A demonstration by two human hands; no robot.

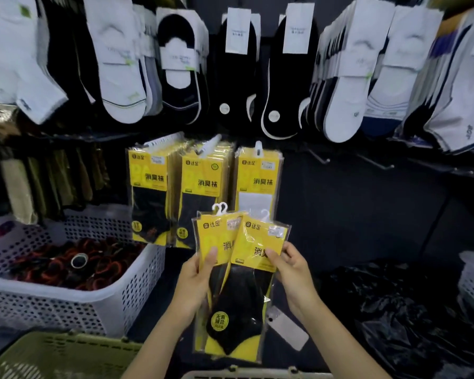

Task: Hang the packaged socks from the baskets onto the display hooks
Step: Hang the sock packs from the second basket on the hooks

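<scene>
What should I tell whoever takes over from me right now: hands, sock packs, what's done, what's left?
The left hand grips the left yellow packs, thumb on the front.
The right hand pinches the right yellow pack, which overlaps them.
Done: three hanging stacks of the same yellow packs are on the lower row.
Left: the held packs are not yet hung; bare hooks stand to the right of the stacks.

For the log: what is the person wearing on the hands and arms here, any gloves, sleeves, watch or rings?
The left hand and right hand are bare: no gloves, no rings showing. Both forearms are uncovered down to the picture's bottom edge, with no sleeve, watch, bracelet or marking visible.
</scene>
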